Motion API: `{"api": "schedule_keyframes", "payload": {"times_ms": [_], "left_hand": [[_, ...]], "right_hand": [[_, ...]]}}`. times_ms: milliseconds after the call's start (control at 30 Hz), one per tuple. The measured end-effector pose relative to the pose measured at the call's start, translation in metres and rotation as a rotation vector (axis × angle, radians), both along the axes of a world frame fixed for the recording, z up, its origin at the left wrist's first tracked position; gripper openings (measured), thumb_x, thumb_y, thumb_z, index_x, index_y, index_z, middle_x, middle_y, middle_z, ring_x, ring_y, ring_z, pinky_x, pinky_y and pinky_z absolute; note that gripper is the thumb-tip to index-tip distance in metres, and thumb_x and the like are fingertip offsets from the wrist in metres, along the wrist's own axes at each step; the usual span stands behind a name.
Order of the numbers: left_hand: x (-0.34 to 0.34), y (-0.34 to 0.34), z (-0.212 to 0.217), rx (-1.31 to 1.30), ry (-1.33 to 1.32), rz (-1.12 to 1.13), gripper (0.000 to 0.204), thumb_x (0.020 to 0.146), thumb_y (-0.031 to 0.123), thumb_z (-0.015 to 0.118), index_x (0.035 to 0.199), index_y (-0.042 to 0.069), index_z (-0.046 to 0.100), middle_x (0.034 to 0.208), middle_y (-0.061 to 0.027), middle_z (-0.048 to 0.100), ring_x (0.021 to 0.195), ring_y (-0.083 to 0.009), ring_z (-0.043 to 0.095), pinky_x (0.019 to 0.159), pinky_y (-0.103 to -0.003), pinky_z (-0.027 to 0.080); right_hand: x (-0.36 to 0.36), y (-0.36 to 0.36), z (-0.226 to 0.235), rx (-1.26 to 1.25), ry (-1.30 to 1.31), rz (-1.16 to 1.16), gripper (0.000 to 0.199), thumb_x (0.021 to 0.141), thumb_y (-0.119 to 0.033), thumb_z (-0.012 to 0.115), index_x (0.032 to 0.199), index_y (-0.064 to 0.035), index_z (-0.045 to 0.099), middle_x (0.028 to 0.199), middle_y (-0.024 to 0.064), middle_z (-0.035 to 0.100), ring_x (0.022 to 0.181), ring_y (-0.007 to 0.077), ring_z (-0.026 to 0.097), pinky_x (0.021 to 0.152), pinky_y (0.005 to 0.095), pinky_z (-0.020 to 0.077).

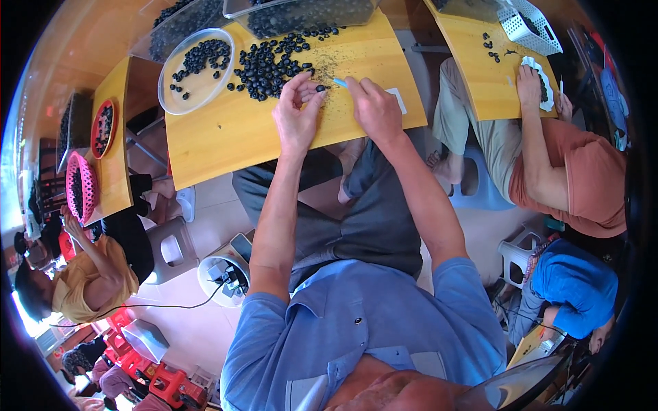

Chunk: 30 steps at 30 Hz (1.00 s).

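Observation:
Over the wooden table (274, 133) my left hand (297, 113) pinches a small round black piece (320, 88) between thumb and fingertips. Just to its right, my right hand (377, 109) is closed around a slim tool with a light-blue end (340, 82); the rest of the tool is hidden in the fist. Beyond my left hand spreads a loose pile of similar black pieces (264, 68). More of them lie in a round clear shallow tray (163, 88) at the left. Dark crumbs (336, 65) are scattered on the wood past my hands.
Clear bins (236, 12) of black pieces stand at the table's far edge. A white flat rectangle (396, 101) lies right of my right hand. Co-workers sit at side tables, one with a pink basket (82, 188), one by a white basket (531, 27). A bucket (212, 277) stands on the floor.

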<state>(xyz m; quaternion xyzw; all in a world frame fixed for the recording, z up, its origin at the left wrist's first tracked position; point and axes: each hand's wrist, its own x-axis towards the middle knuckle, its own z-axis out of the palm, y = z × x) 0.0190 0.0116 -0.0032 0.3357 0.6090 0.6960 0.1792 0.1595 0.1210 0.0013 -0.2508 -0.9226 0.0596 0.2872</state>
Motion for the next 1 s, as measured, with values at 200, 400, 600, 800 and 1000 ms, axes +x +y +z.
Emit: {"api": "schedule_keyframes", "payload": {"times_ms": [200,400,600,800,1000], "left_hand": [[0.001,-0.002,0.002,-0.064,0.038,0.039,0.033,0.089,-0.007,0.075,0.121,-0.002,0.070,0.107,-0.0098,0.072,0.094,-0.0143,0.071,0.086,-0.027,0.059],[0.000,-0.004,0.010,-0.103,0.351,0.079,0.021,0.088,-0.003,0.076,0.109,0.001,0.076,0.107,-0.0127,0.071,0.092,-0.0197,0.071,0.081,-0.030,0.060],[-0.002,-0.003,0.005,-0.098,0.325,0.055,0.016,0.090,-0.002,0.075,0.106,0.001,0.075,0.106,-0.0073,0.070,0.087,-0.0121,0.064,0.078,-0.026,0.054],[-0.005,-0.001,-0.004,-0.032,0.228,0.049,0.019,0.090,-0.004,0.078,0.107,-0.001,0.072,0.103,-0.0047,0.070,0.083,-0.0081,0.062,0.074,-0.022,0.052],[0.001,0.001,0.004,-0.119,-0.041,0.029,0.024,0.090,-0.002,0.079,0.113,-0.001,0.070,0.096,-0.0017,0.071,0.087,-0.0076,0.066,0.081,-0.022,0.054]], "right_hand": [[0.000,-0.001,0.000,0.017,0.015,0.009,0.031,0.083,-0.001,0.065,0.113,-0.0048,0.068,0.088,0.0101,0.063,0.084,0.0272,0.071,0.069,0.0398,0.0590],[0.002,-0.001,-0.001,0.012,0.021,0.009,0.031,0.084,-0.001,0.065,0.114,-0.0044,0.069,0.089,0.0104,0.064,0.085,0.0272,0.071,0.070,0.0393,0.0590],[0.002,0.000,-0.002,0.020,0.020,0.021,0.032,0.084,0.000,0.065,0.115,-0.0041,0.068,0.087,0.0103,0.063,0.083,0.0268,0.071,0.069,0.0388,0.0587],[0.003,-0.002,-0.001,0.055,0.049,0.058,0.033,0.084,-0.001,0.066,0.118,-0.0036,0.068,0.084,0.0093,0.060,0.080,0.0245,0.069,0.067,0.0376,0.0575],[0.005,-0.001,-0.003,0.100,0.079,0.089,0.037,0.084,-0.001,0.066,0.120,-0.0039,0.068,0.083,0.0080,0.058,0.076,0.0234,0.067,0.066,0.0368,0.0564]]}}
